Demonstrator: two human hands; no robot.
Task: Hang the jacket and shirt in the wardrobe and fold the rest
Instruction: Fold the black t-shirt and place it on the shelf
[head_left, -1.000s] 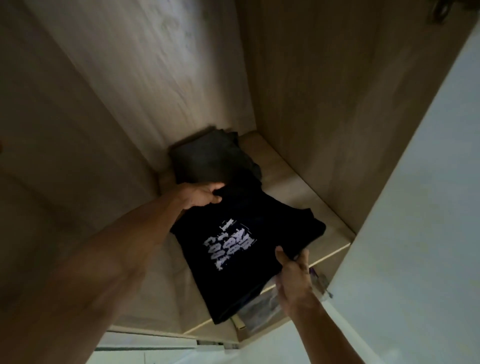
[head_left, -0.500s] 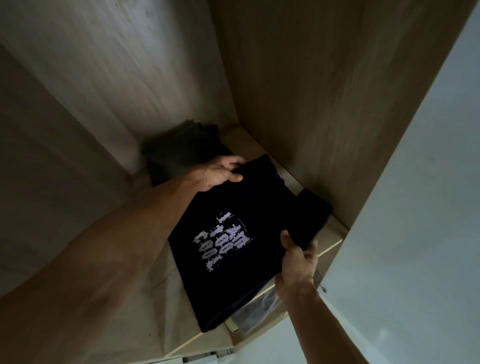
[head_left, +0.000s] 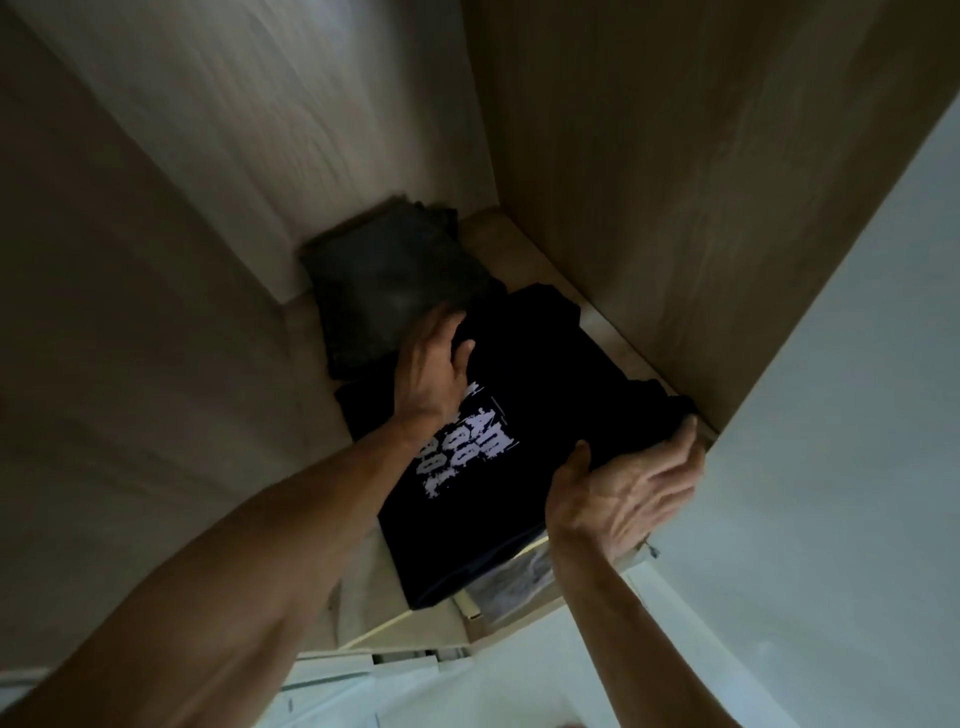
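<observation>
As I looked down through the head view, the right hand (head_left: 628, 493) was nearest, at the front right corner of the shelf (head_left: 524, 254). Its thumb lay on top of the folded black T-shirt (head_left: 540, 415) and its fingers ran along the cloth's edge, pinching it. The T-shirt lay print up across the front half of the shelf, with its near end hanging a little over the shelf's front lip. Just below that lip something in clear wrap (head_left: 519, 577) showed, too dim for me to name.

Further in, about mid-shelf, the left hand (head_left: 434, 364) gripped the T-shirt's far edge, thumb on top and fingers curled over the fold. At the back of the shelf lay a folded grey garment (head_left: 395, 291), its near edge touching the T-shirt.

I judged the T-shirt light, soft and limp. It would keep its fold only if held through every layer at two opposite edges, as it was then. Taken by one corner, it would likely sag open. Slid along the shelf, the bottom layer might drag and bunch.
</observation>
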